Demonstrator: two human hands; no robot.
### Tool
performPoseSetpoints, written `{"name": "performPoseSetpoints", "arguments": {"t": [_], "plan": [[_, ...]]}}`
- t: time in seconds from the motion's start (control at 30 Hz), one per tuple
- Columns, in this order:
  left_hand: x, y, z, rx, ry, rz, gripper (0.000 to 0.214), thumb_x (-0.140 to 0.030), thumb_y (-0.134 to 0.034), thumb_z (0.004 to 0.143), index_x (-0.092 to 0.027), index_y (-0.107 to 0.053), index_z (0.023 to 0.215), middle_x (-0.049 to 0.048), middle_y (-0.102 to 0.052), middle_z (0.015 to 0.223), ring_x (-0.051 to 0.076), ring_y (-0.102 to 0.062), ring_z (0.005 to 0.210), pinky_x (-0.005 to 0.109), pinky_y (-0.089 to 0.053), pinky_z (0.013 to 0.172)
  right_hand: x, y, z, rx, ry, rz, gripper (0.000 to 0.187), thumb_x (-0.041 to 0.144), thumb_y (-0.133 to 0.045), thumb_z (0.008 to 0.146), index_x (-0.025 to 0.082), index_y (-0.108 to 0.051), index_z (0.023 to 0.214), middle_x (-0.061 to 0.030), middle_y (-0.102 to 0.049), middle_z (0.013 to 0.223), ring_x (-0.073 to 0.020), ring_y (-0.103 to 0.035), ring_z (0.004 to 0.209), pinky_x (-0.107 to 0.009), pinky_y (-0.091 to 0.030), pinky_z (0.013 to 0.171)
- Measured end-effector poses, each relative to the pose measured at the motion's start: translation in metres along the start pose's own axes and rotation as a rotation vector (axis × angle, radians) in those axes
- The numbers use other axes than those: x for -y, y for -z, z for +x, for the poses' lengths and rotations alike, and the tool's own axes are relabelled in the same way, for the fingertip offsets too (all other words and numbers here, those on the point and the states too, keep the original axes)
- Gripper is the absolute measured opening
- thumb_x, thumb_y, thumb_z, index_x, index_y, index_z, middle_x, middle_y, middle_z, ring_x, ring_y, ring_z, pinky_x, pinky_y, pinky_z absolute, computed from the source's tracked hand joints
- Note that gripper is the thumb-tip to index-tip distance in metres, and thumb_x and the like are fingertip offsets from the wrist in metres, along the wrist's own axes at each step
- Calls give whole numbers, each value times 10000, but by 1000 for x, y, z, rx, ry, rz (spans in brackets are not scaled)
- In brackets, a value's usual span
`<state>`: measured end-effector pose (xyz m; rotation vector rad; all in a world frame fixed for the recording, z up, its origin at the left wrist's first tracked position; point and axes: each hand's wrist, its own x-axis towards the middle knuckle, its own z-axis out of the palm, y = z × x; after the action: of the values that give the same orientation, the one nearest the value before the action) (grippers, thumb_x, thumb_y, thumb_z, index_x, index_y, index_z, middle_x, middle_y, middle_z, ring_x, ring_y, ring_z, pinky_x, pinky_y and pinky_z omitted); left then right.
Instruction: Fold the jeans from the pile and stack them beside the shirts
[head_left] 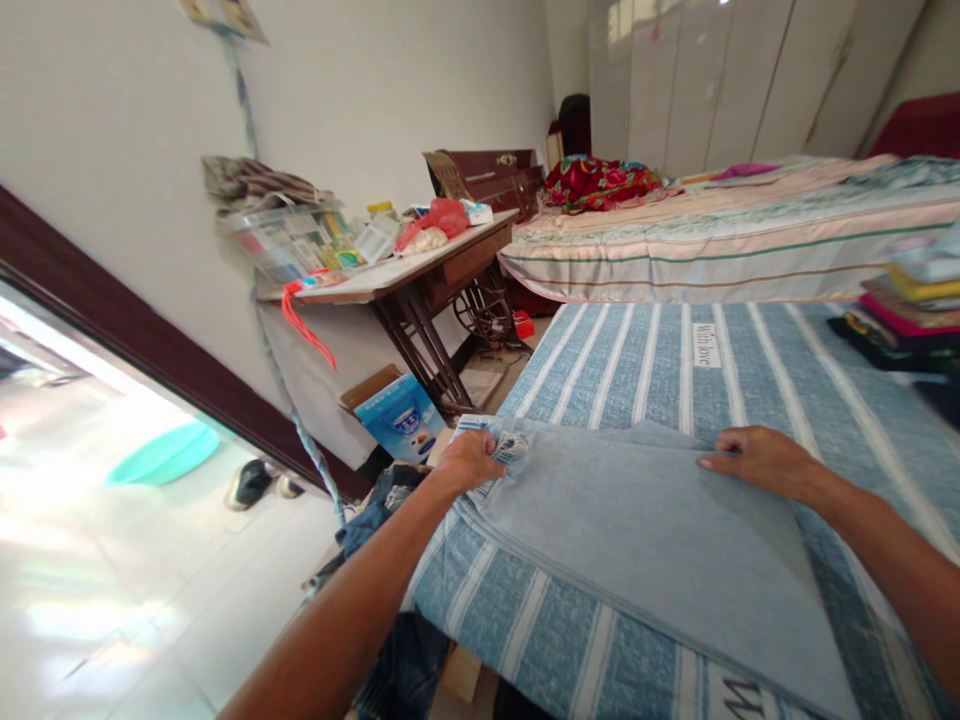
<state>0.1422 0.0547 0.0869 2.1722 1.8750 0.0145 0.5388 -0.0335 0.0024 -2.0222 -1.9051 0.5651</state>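
Note:
A pair of pale blue jeans (622, 525) lies flattened on the striped bedding, a patterned, frayed-looking patch at its left end. My left hand (470, 460) is closed on that left end, near the bed's edge. Along the far edge of the cloth, my right hand (761, 460) pinches the fabric between thumb and fingers. The near lower part of the jeans spreads toward me at the right, cut off by the bottom of the view.
Folded clothes (907, 305) are stacked at the right of the striped bedding (600, 350). Left of the bed stand a cluttered sewing table (360, 280) and a blue carton (401, 415). Dark clothes (405, 640) lie below the bed edge. A green basin (165, 455) sits beyond the doorway.

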Motion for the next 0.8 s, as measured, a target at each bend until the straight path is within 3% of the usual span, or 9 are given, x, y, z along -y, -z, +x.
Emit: {"name": "performPoseSetpoints", "arguments": {"t": [0.2,0.37,0.5,0.57,0.7,0.8], "plan": [[0,3,-3,-2,-33,-88,222,-217,-708,511,-199,-500,588,-63,-463,549,145,-509,643,224,-328,543,0,0,1,32,7,-11,360,560,-509,701,217,-546,600,3,-588,604,-169,-546,602,-271,-349,550],[1,2,-1,51,-47,-277,321,-199,-721,480,-184,-598,776,-73,-491,568,137,-508,603,216,-355,515,0,1,3,38,22,0,319,528,-537,705,224,-626,672,-14,-641,685,-195,-581,665,-288,-377,590],[1,1,-4,140,-34,-445,160,-216,-691,522,-154,-603,640,-47,-543,546,138,-530,558,221,-391,489,1,2,6,95,-1,-22,325,529,-547,705,223,-627,628,-16,-631,656,-196,-578,652,-289,-371,583],[0,3,-7,180,-29,-529,165,-241,-691,545,-151,-618,662,-33,-586,571,149,-565,576,231,-431,511,1,2,6,91,-10,-9,335,533,-556,696,217,-603,594,-9,-606,619,-186,-559,621,-284,-360,566],[-2,12,-14,257,-38,-675,289,-313,-704,583,-140,-647,808,19,-662,671,180,-629,658,275,-499,604,-3,7,0,103,34,166,418,590,-555,689,197,-532,550,16,-519,548,-146,-495,565,-260,-339,531],[-3,19,-16,342,-88,-934,366,-332,-706,584,-128,-643,882,68,-691,788,193,-649,732,311,-513,703,-10,14,-9,153,3,371,466,633,-597,649,185,-515,551,25,-487,538,-125,-462,545,-242,-337,512]]}}
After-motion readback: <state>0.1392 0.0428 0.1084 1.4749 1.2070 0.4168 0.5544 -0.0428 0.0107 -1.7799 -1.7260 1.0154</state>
